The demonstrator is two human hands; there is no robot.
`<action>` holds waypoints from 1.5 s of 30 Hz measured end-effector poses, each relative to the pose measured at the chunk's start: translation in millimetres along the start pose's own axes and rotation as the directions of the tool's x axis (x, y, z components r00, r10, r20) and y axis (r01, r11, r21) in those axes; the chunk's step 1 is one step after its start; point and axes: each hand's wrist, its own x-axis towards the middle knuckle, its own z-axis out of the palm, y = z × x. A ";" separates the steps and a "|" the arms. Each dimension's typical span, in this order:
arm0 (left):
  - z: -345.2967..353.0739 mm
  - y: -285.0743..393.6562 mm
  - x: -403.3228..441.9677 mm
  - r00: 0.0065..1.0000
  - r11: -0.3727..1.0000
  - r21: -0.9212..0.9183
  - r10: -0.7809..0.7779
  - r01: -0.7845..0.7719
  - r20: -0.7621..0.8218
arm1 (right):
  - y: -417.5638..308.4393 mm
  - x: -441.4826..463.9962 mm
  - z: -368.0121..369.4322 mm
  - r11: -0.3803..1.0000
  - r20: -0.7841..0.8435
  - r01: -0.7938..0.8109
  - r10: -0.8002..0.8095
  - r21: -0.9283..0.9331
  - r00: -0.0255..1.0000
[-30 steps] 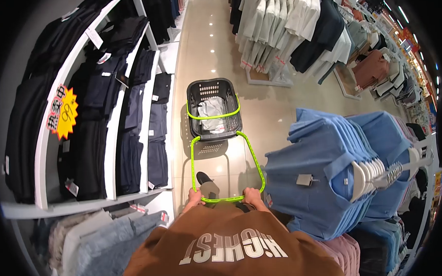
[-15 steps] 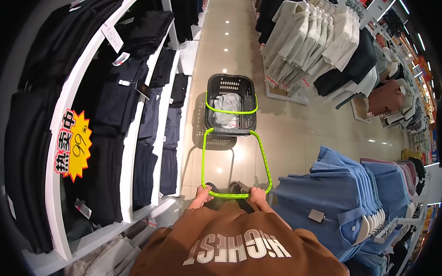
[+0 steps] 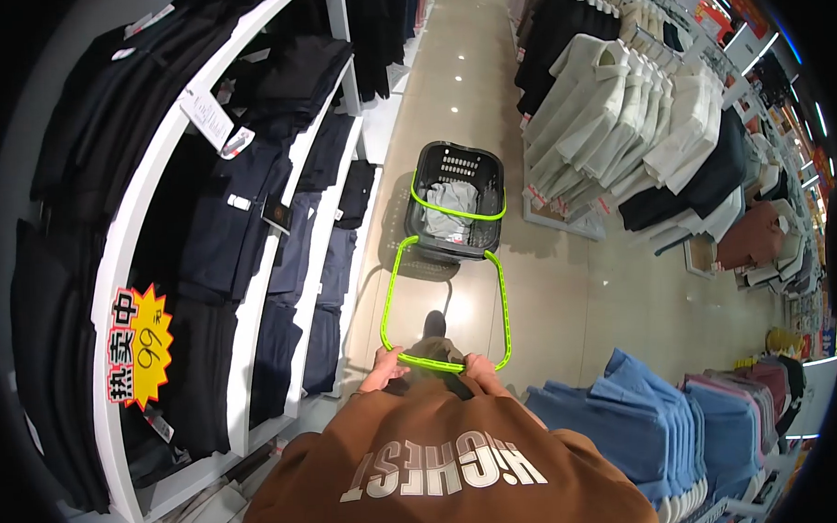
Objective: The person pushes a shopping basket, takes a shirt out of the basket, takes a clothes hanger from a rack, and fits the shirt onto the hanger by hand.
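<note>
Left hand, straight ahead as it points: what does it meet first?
Past the green handle that the left hand already grips, probably the near end of the black basket; depth is unclear.

place: clothing shop, aisle view
shelves: folded dark trousers point(image 3: 237, 203), tags on
price sign: yellow starburst point(image 3: 146, 348), "99"
racks: white shirts point(image 3: 607, 103), blue shirts point(image 3: 640, 415) on hangers
basket: black shopping basket point(image 3: 457, 200), green handles, pale cloth item point(image 3: 451, 211) inside
floor: glossy tile point(image 3: 567, 298)

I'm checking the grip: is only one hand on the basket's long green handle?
No, the left hand and right hand both grip the green handle.
</note>
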 end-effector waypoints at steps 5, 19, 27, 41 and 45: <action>30.7 66.1 37.6 1.000 1.000 0.008 -0.009 0.009 0.027 | 1.4 39.8 -73.5 0.995 0.001 0.070 -0.071 0.070 0.998; 68.4 149.2 136.0 0.992 0.997 -0.071 -0.008 -0.001 -0.130 | 10.3 128.6 -157.5 0.963 0.087 0.008 -0.033 0.270 0.996; 62.2 226.5 215.0 0.996 0.996 0.046 0.073 -0.071 -0.050 | -1.3 205.9 -200.7 0.953 0.132 -0.028 -0.012 0.302 0.991; 110.7 440.4 299.9 1.000 0.985 0.171 0.014 -0.010 -0.023 | -42.9 351.0 -347.5 0.989 -0.079 -0.092 0.101 0.119 0.992; 135.3 483.4 324.9 0.998 0.978 0.204 0.051 -0.041 -0.042 | -35.6 391.8 -379.8 0.985 -0.074 -0.084 0.096 0.151 0.993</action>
